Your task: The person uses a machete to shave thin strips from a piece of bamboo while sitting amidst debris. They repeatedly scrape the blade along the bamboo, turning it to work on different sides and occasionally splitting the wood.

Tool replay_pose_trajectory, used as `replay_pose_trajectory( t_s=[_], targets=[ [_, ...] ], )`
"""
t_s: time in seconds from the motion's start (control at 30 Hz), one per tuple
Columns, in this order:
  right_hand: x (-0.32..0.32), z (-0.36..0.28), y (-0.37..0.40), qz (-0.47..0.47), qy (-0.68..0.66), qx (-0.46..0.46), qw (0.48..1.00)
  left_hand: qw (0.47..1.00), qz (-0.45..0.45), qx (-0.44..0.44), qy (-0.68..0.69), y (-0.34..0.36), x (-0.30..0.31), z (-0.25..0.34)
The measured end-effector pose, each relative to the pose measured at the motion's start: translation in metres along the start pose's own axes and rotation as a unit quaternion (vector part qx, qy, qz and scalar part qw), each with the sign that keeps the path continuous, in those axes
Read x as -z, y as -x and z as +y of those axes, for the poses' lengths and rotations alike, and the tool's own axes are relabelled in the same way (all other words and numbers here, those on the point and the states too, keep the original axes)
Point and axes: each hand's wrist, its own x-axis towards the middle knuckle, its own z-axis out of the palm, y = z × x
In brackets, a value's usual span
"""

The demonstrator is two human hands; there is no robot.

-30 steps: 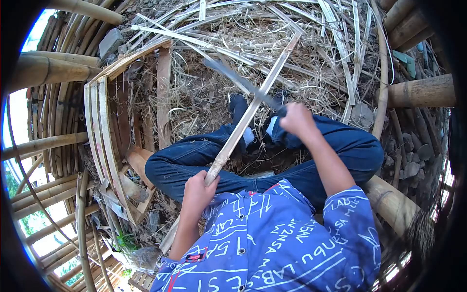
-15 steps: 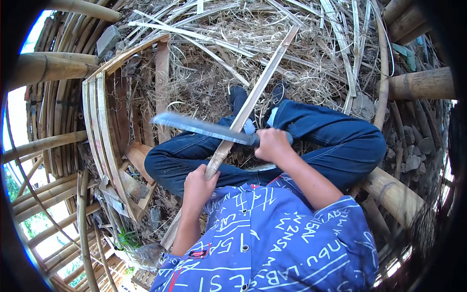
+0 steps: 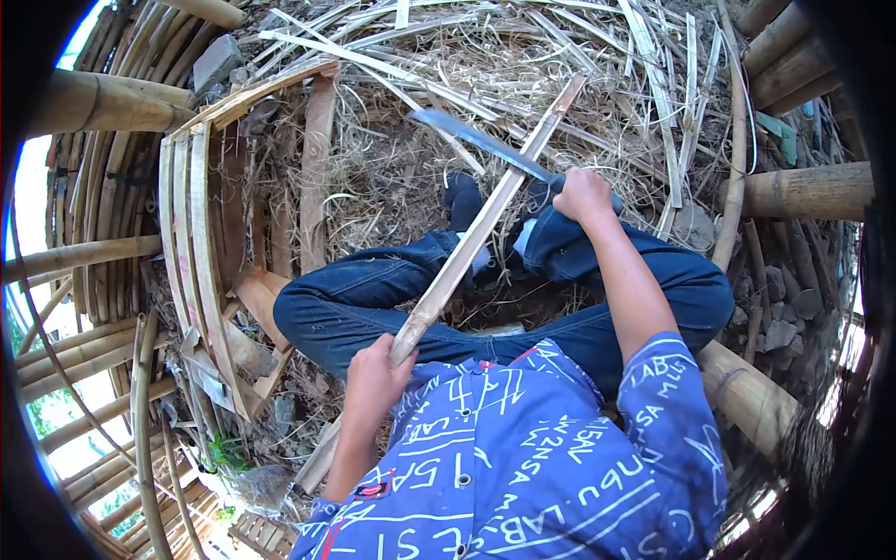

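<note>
My left hand [image 3: 375, 371] is closed around the near end of a long split bamboo strip [image 3: 467, 247], which slants up and away to the right between my knees. In my right hand [image 3: 586, 198] is the dark handle of a machete [image 3: 490, 147]. Its long blade lies across the upper part of the strip, pointing to the far left, and looks to be touching it. The blade's tip is slightly blurred. My legs [image 3: 364, 289] are bent on both sides of the strip.
Bamboo shavings [image 3: 373, 177] and pale loose strips [image 3: 653, 84] litter the ground ahead. A wooden frame [image 3: 201, 205] stands at my left, near stacked bamboo poles [image 3: 103, 224]. Thick bamboo poles [image 3: 807, 191] and broken stones [image 3: 779, 313] are at my right.
The machete has slid forward along the bamboo strip, away from my body, as my right arm stretched out. My left hand keeps its hold at the near end.
</note>
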Motion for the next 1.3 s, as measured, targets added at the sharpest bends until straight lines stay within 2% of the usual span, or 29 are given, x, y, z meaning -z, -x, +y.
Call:
replay_pose_trajectory(
  t_s=[0.13, 0.17, 0.33, 0.4, 0.47, 0.53, 0.57, 0.67, 0.87, 0.93, 1.0, 1.07, 1.13, 1.2, 1.3],
  targets=[
    [0.006, 0.031, -0.031, 0.004, -0.079, -0.093, 0.993, 1.0, -0.011, 0.009, 0.012, 0.029, 0.016, -0.007],
    [0.005, 0.035, -0.034, 0.015, -0.059, -0.087, 0.994, 1.0, -0.011, 0.006, -0.019, 0.032, 0.021, 0.0],
    [0.007, 0.043, -0.045, 0.014, -0.005, -0.064, 0.998, 1.0, 0.003, 0.003, 0.008, 0.038, 0.04, -0.005],
    [0.005, 0.058, -0.054, 0.058, -0.009, -0.124, 0.991, 0.999, -0.032, 0.038, -0.005, 0.05, 0.056, -0.022],
    [0.004, 0.093, -0.063, 0.045, -0.065, -0.18, 0.981, 0.998, -0.044, 0.048, 0.003, 0.066, 0.07, -0.031],
    [0.018, 0.105, -0.048, 0.05, -0.071, -0.193, 0.977, 0.991, -0.072, 0.112, 0.026, 0.077, 0.078, -0.031],
    [0.014, 0.108, -0.044, 0.05, -0.072, -0.189, 0.978, 0.99, -0.072, 0.113, 0.033, 0.078, 0.074, -0.036],
    [0.015, 0.103, -0.034, 0.102, -0.059, -0.162, 0.98, 0.992, -0.041, 0.108, 0.042, 0.059, 0.06, -0.034],
    [0.022, 0.018, 0.02, 0.031, -0.276, 0.007, 0.961, 0.986, -0.066, 0.054, 0.141, 0.006, 0.035, -0.038],
    [0.008, -0.01, 0.044, 0.0, -0.287, 0.056, 0.956, 0.988, -0.074, 0.008, 0.137, -0.005, 0.027, -0.035],
    [0.004, -0.036, 0.073, 0.005, -0.265, 0.15, 0.952, 0.984, -0.077, 0.01, 0.16, -0.011, 0.017, -0.042],
    [-0.006, -0.056, 0.088, -0.042, -0.24, 0.183, 0.952, 0.986, -0.137, 0.032, 0.086, -0.014, 0.013, -0.033],
    [-0.022, -0.067, 0.089, -0.033, -0.176, 0.248, 0.952, 0.985, -0.144, 0.028, 0.088, -0.013, 0.008, -0.039],
    [-0.029, -0.072, 0.084, -0.023, -0.115, 0.268, 0.956, 0.988, -0.144, 0.013, 0.051, -0.011, 0.007, -0.042],
    [-0.024, -0.07, 0.071, -0.031, -0.094, 0.248, 0.964, 0.982, -0.165, 0.018, 0.09, -0.005, 0.004, -0.048]
  ],
)
